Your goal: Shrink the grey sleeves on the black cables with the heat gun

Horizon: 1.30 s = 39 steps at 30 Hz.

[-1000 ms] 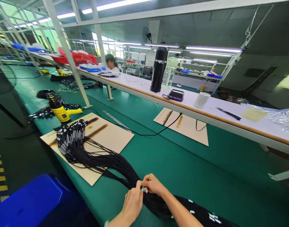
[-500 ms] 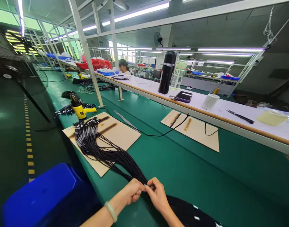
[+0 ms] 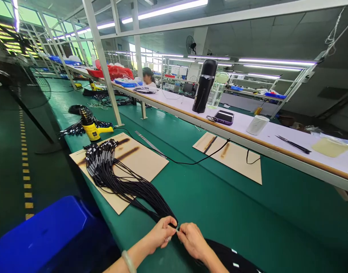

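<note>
A thick bundle of black cables (image 3: pixel 147 192) runs down the bench, its ends with grey sleeves fanned out on a scorched tan board (image 3: pixel 145 161). Over the bundle, my left hand (image 3: pixel 161 234) and my right hand (image 3: pixel 193 239) almost meet at the fingertips. Each one pinches a thin pale tie (image 3: pixel 177 228) at the cables; how it is wound is hidden. Beyond my right hand, the black bundle (image 3: pixel 227 254) carries on with small white labels. A pale bangle (image 3: pixel 128 261) circles my left wrist.
A yellow heat gun (image 3: pixel 92 131) stands behind the board. Another scorched board (image 3: pixel 233 155) lies under a raised shelf (image 3: pixel 242 132) bearing a black flask (image 3: pixel 204 86), a phone (image 3: pixel 224 117) and tweezers (image 3: pixel 293 144). A blue bin (image 3: pixel 45 235) is at lower left.
My left fingers have opened out slightly from a tighter curl, and the pale tie now shows between the two hands. The camera view has shifted a little.
</note>
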Tool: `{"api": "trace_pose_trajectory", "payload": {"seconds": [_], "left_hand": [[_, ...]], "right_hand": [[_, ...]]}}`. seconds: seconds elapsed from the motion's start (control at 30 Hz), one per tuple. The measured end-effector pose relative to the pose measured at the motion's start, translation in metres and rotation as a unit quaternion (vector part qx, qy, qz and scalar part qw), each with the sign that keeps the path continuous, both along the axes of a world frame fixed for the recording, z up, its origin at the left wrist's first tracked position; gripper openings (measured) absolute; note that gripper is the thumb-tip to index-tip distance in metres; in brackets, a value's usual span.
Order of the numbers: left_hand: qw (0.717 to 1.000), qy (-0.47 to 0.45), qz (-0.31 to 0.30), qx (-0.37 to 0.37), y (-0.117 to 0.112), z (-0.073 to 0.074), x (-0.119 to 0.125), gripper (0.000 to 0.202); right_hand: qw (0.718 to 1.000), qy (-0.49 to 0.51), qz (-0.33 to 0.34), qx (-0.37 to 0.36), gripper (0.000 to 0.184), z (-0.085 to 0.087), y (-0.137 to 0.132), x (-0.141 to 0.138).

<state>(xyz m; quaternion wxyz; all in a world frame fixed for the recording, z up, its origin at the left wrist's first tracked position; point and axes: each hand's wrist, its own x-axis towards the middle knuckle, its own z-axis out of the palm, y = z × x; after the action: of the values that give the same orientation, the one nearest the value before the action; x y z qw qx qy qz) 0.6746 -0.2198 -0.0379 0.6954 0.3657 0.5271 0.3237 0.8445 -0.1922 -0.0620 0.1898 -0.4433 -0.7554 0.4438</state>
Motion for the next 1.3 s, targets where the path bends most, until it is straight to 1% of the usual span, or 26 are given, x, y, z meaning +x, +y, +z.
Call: {"api": "trace_pose_trajectory", "payload": {"seconds": [0.07,0.13,0.2,0.27,0.3,0.37,0.47,0.57,0.63,0.67,0.73,0.8,0.9,0.97,1.0,1.03,1.07,1.13,1.17,1.2,1.23,1.3], "left_hand": [[0.999,0.024,0.032,0.027,-0.003,-0.012,-0.005,0.034],[0.997,0.05,0.058,0.03,-0.006,-0.027,-0.011,0.037],[0.994,0.079,0.076,0.028,-0.01,-0.041,-0.017,0.037],[0.988,0.127,0.074,0.041,-0.013,-0.049,-0.02,0.033],[0.984,0.158,0.059,0.051,-0.014,-0.05,-0.02,0.03],[0.973,0.222,0.014,0.069,-0.015,-0.046,-0.019,0.023],[0.955,0.288,-0.042,0.064,-0.012,-0.033,-0.016,0.016],[0.95,0.306,-0.044,0.05,-0.012,-0.022,-0.013,0.01],[0.951,0.302,-0.03,0.05,-0.013,-0.019,-0.01,0.008],[0.953,0.298,-0.021,0.047,-0.013,-0.017,-0.008,0.007],[0.956,0.29,-0.004,0.035,-0.014,-0.016,-0.003,0.008],[0.959,0.284,0.005,0.025,-0.013,-0.013,0.004,0.01],[0.96,0.277,0.004,0.028,-0.009,-0.007,0.011,0.007],[0.96,0.278,-0.006,0.016,-0.007,-0.001,0.011,0.002],[0.957,0.29,-0.013,0.017,-0.007,0.001,0.009,0.009],[0.948,0.315,-0.021,0.034,-0.008,0.004,0.006,0.018],[0.933,0.353,-0.035,0.062,-0.009,0.006,0.002,0.028],[0.883,0.439,-0.088,0.14,-0.011,0.009,-0.007,0.048],[0.855,0.472,-0.125,0.172,-0.012,0.01,-0.01,0.053],[0.832,0.495,-0.164,0.191,-0.012,0.011,-0.013,0.052],[0.814,0.509,-0.198,0.198,-0.012,0.011,-0.014,0.044],[0.793,0.525,-0.232,0.206,-0.011,0.01,-0.013,0.025]], "right_hand": [[0.999,-0.001,0.015,-0.032,0.023,-0.01,0.011,0.007],[0.997,0.0,0.021,-0.069,0.021,-0.023,0.018,0.01],[0.995,0.009,0.021,-0.093,0.02,-0.032,0.018,0.009],[0.994,0.036,0.013,-0.098,0.019,-0.034,0.014,0.004],[0.994,0.055,0.008,-0.098,0.019,-0.033,0.011,0.0],[0.99,0.096,-0.003,-0.104,0.017,-0.028,0.007,-0.009],[0.979,0.135,-0.004,-0.153,0.016,-0.022,0.005,-0.02],[0.968,0.149,0.006,-0.203,0.019,-0.022,0.005,-0.024],[0.966,0.153,0.011,-0.209,0.014,-0.025,0.005,-0.023],[0.967,0.151,0.012,-0.205,0.012,-0.027,0.004,-0.023],[0.973,0.137,0.013,-0.183,0.016,-0.028,0.002,-0.025],[0.983,0.116,0.01,-0.139,0.014,-0.028,0.0,-0.029],[0.995,0.084,0.02,-0.058,0.009,-0.027,-0.002,-0.035],[0.996,0.07,0.042,-0.023,0.011,-0.026,-0.002,-0.037],[0.996,0.065,0.056,-0.014,0.012,-0.025,-0.002,-0.037],[0.996,0.061,0.068,-0.008,0.012,-0.026,-0.002,-0.036],[0.995,0.059,0.08,-0.004,0.012,-0.026,-0.002,-0.035],[0.993,0.06,0.101,-0.004,0.011,-0.026,-0.001,-0.032],[0.992,0.064,0.109,-0.007,0.01,-0.026,0.0,-0.03],[0.991,0.068,0.116,-0.013,0.011,-0.026,0.0,-0.029],[0.99,0.074,0.12,-0.023,0.013,-0.027,0.001,-0.028],[0.987,0.09,0.119,-0.052,0.012,-0.027,0.003,-0.027]]}}
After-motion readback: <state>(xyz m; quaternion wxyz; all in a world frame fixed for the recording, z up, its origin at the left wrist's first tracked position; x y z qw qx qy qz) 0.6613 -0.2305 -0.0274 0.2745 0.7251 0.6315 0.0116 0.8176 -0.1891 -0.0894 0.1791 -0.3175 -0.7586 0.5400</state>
